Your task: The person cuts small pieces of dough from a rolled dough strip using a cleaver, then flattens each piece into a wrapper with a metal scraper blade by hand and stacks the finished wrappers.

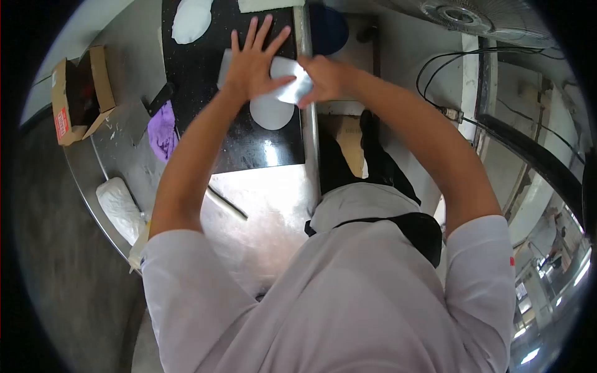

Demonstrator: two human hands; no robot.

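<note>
My right hand [323, 78] is closed around the near end of a flat, shiny metal blade [291, 79]; its handle, if any, is hidden in my grip. My left hand [252, 65] lies over the blade with its fingers spread wide, holding nothing. A thin, pale round sheet [272, 115] shows just below the blade on the black board [261, 146]. Further up the board sits a smooth white lump [191, 22] that looks like dough.
A purple cloth [163, 132] and a dark flat tool [160, 99] are left of the board. An opened cardboard box [81, 96] and a white plastic-wrapped pack [119, 208] stand farther left. A thin rod [227, 204] lies on the metal table [249, 248]. A fan [463, 15] is upper right.
</note>
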